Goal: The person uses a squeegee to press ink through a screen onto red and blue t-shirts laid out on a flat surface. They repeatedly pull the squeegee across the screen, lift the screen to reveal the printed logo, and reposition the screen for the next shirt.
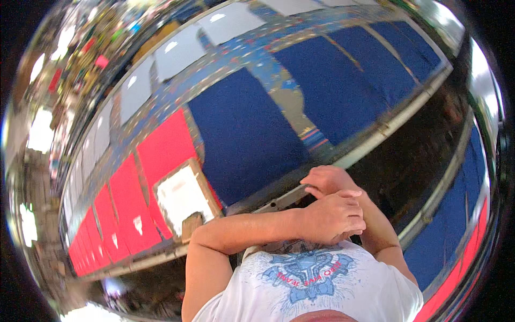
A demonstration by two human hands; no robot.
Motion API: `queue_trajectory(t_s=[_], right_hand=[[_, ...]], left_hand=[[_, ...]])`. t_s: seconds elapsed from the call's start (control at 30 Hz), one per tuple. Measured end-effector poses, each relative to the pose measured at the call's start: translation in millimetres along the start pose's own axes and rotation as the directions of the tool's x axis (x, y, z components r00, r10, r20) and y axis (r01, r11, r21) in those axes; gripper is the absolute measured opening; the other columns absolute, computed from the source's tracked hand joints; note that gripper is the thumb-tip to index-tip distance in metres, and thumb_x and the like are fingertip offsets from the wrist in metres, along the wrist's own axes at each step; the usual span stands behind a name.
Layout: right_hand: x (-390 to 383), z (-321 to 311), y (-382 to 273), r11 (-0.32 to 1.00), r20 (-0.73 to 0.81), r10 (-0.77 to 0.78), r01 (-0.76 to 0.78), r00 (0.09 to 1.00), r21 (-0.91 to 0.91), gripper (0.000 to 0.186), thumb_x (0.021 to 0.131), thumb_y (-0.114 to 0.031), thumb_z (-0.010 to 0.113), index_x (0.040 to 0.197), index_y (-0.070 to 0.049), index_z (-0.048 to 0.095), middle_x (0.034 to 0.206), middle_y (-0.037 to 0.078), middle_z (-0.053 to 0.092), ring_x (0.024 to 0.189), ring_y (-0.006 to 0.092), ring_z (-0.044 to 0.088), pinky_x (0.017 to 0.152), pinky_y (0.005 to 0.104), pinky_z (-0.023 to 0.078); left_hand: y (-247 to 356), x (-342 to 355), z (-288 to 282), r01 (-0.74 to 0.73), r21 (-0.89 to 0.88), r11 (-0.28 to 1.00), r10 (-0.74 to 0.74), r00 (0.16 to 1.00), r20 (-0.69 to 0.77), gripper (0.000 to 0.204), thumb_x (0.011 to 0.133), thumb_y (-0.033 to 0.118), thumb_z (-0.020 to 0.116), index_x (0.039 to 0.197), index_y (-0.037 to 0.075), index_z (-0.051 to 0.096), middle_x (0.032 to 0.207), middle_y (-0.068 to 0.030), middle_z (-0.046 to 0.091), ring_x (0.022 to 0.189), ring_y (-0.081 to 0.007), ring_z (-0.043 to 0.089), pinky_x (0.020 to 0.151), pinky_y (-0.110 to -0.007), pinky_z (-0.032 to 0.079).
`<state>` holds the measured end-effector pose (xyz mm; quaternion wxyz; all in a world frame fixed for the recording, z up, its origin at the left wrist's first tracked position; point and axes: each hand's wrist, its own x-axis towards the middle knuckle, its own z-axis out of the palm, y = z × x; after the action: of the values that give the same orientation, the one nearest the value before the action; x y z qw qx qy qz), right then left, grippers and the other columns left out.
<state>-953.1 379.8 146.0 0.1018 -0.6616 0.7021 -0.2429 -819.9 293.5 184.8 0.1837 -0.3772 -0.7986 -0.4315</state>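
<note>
Long table, speckled blue, laid with flat cloth pieces in rows: red pieces toward the left along the near edge, dark blue pieces from the middle to the right, pale grey pieces on the far side. Wood-edged frame with a bright white face lies tilted over the lower part of the nearest red piece; small brown block at its near corner, partly behind the left arm. Neither hand is on cloth or frame. Left hand folded across the right forearm, fingers bent over it; cannot tell whether it clasps or only rests. Right hand loose, fingers slightly bent, nothing seen in it, just over the near rail of the table. Progress, by judgement: several red pieces carry a small whitish mark near their lower ends, so that row looks at least partly worked; the red piece under the frame is too covered to judge. Blue pieces show no mark and seem unworked. Bright spots on the grey pieces could be marks or glare; cannot say. Handling appears paused.
</note>
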Motion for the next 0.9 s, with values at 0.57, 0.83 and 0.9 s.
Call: queue_trajectory(t_s=[0.57, 0.83, 0.9], right_hand=[[139.8, 30.7, 8.1, 0.899, 0.005, -0.305, 0.286, 0.952, 0.332, 0.028, 0.093, -0.001, 0.084, 0.12, -0.004, 0.08, 0.124, 0.013, 0.078, 0.115, 0.0355, 0.074, 0.099, 0.0467, 0.062], [196.9, 66.7, -73.1, 0.86, 0.007, -0.437, 0.416, 0.899, 0.294, 0.037, 0.093, -0.009, 0.086, 0.129, -0.007, 0.078, 0.136, 0.015, 0.073, 0.127, 0.0387, 0.068, 0.108, 0.0492, 0.058], [221.4, 78.4, -94.4, 0.859, -0.001, -0.45, 0.433, 0.893, 0.272, 0.039, 0.096, -0.012, 0.085, 0.133, -0.006, 0.076, 0.137, 0.017, 0.073, 0.13, 0.0399, 0.067, 0.112, 0.05, 0.056]], left_hand=[[116.0, -257.3, -125.0, 0.949, -0.023, 0.315, -0.195, 0.041, -0.98, 0.005, 0.104, 0.005, 0.081, 0.108, 0.002, 0.08, 0.103, -0.0108, 0.082, 0.106, -0.0243, 0.079, 0.097, -0.041, 0.062], [162.0, -421.6, -133.0, 0.967, -0.185, -0.176, -0.121, -0.208, -0.971, 0.032, 0.098, 0.004, 0.083, 0.128, -0.003, 0.079, 0.129, -0.0231, 0.079, 0.124, -0.039, 0.076, 0.102, -0.046, 0.062], [154.8, -442.6, -127.1, 0.968, -0.25, 0.014, -0.16, -0.245, -0.956, 0.034, 0.097, 0.004, 0.084, 0.129, -0.003, 0.079, 0.132, -0.0233, 0.078, 0.125, -0.0404, 0.075, 0.106, -0.046, 0.061]])
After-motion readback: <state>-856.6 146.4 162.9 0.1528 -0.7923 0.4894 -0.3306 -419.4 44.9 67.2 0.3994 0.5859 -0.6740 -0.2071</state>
